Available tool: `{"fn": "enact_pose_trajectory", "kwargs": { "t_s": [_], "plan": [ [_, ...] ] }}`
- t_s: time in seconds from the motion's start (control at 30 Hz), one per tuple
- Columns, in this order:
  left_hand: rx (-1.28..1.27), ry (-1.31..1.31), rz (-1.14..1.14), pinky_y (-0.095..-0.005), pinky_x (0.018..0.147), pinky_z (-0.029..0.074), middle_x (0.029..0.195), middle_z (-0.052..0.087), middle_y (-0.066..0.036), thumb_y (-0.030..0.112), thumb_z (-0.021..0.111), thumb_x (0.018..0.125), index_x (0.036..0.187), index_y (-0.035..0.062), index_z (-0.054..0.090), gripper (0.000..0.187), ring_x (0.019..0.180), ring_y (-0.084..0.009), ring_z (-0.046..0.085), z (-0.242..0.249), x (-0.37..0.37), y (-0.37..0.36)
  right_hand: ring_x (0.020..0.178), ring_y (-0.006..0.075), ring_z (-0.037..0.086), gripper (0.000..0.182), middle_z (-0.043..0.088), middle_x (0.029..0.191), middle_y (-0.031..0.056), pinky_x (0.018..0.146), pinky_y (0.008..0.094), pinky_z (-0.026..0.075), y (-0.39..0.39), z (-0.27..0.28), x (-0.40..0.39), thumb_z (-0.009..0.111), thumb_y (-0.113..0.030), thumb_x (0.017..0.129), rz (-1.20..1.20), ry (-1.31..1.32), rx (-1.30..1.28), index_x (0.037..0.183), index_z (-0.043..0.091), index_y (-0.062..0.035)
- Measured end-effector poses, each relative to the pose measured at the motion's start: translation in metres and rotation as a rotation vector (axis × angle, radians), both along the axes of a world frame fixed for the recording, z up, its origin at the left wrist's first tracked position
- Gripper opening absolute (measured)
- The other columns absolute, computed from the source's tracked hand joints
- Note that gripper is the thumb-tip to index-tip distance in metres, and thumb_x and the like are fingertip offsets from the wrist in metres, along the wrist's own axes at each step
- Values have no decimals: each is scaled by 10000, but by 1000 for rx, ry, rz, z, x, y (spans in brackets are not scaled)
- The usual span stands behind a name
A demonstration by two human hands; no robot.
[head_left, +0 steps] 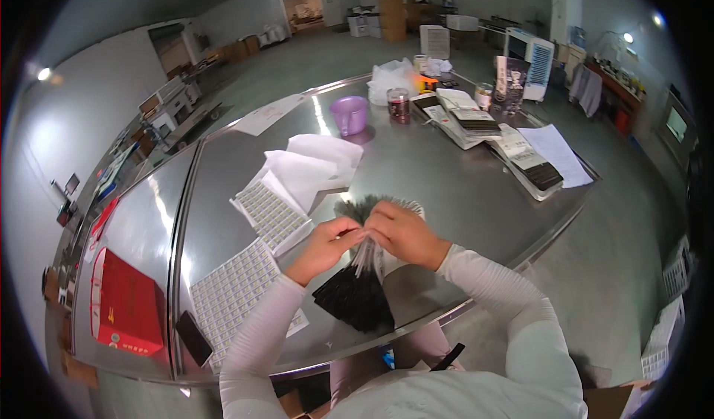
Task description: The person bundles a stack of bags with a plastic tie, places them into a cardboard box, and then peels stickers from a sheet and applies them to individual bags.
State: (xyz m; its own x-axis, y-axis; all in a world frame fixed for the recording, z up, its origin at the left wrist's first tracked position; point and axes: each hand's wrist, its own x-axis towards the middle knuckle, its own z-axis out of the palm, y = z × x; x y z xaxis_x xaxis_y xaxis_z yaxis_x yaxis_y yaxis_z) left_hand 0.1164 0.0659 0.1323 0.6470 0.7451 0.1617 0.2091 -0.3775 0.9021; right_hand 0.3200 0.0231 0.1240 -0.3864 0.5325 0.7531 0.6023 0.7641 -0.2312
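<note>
Near the front edge of the metal table, my left hand (327, 246) and my right hand (402, 234) meet at the fingertips. Both have their fingers pinched together over the narrow middle of a bundle of thin strips (367, 259). What the fingertips grip is too small to make out. Grey feathery ends (357, 208) fan out beyond the hands. Below them, a black fanned bunch (357, 300) lies on the table. A white piece shows behind my right hand. Left of my hands lie sheets of small printed labels (238, 289) (273, 212).
White papers (316, 158), a purple cup (349, 115), a dark red jar (399, 108) and a plastic bag (390, 79) stand or lie farther back. Packaged strips (524, 158) are at right. A red bag (125, 304) and a phone (195, 338) lie left.
</note>
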Motion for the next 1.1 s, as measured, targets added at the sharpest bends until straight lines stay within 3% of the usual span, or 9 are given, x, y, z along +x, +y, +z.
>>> {"fn": "enact_pose_trajectory", "kwargs": {
  "t_s": [0.2,0.37,0.43,0.63,0.77,0.8,0.9,1.03,1.1],
  "plan": [
    [735,145,36,-416,691,467,806,615,-96,102,605,856,867,62,599,42,790,-327,579,22,-1,-6,769,284,549,125,488,819,76,645,403,449,-6,13,7,641,-129,781,84,-58,23,852,541,-103],
    [1158,552,83,-388,778,459,917,607,-39,134,573,784,935,142,581,152,921,-229,589,30,-8,-9,733,285,539,89,506,796,78,624,385,438,-9,8,11,614,-92,792,-12,-113,-3,872,582,-114],
    [1221,503,52,-375,788,454,907,601,6,109,564,780,989,165,601,219,900,-204,590,15,-19,-2,725,304,533,104,475,784,89,605,410,428,-17,9,9,616,-99,741,-40,-91,-26,812,542,-110],
    [1004,610,81,-387,796,462,856,618,-19,125,530,828,1003,158,584,186,913,-229,594,-20,-37,-7,667,248,519,105,510,762,90,588,347,410,-37,-5,13,609,-94,853,12,79,-275,769,566,-47],
    [728,379,119,-407,730,469,847,610,-74,113,528,875,910,98,601,82,828,-278,600,-21,-34,-5,681,142,518,164,570,820,60,623,279,410,-36,-11,11,583,-125,895,185,424,-569,754,559,-45],
    [614,229,101,-372,699,468,851,625,-62,146,533,894,854,53,604,124,785,-228,608,-24,-35,-1,687,116,516,179,590,843,54,634,263,411,-35,-9,9,571,-133,907,246,546,-642,751,556,-48],
    [-98,-247,46,-314,701,464,916,664,-30,190,532,910,823,32,602,193,787,-148,601,-32,-29,7,689,91,515,205,628,941,74,657,233,422,-37,1,-3,526,-183,959,379,871,-945,807,570,-53],
    [-531,-542,20,-243,648,429,991,688,-50,200,519,915,925,62,579,151,730,-97,562,-11,-14,-14,638,78,502,205,640,930,68,601,215,423,-31,0,-17,511,-228,980,459,973,-1054,890,572,-55],
    [-575,-607,-99,-237,599,394,824,632,-27,199,515,918,899,74,514,127,697,-95,534,-13,-6,-9,608,76,493,206,637,884,57,561,207,415,-27,-4,-16,516,-239,982,429,957,-1047,915,570,-51]
  ]
}}
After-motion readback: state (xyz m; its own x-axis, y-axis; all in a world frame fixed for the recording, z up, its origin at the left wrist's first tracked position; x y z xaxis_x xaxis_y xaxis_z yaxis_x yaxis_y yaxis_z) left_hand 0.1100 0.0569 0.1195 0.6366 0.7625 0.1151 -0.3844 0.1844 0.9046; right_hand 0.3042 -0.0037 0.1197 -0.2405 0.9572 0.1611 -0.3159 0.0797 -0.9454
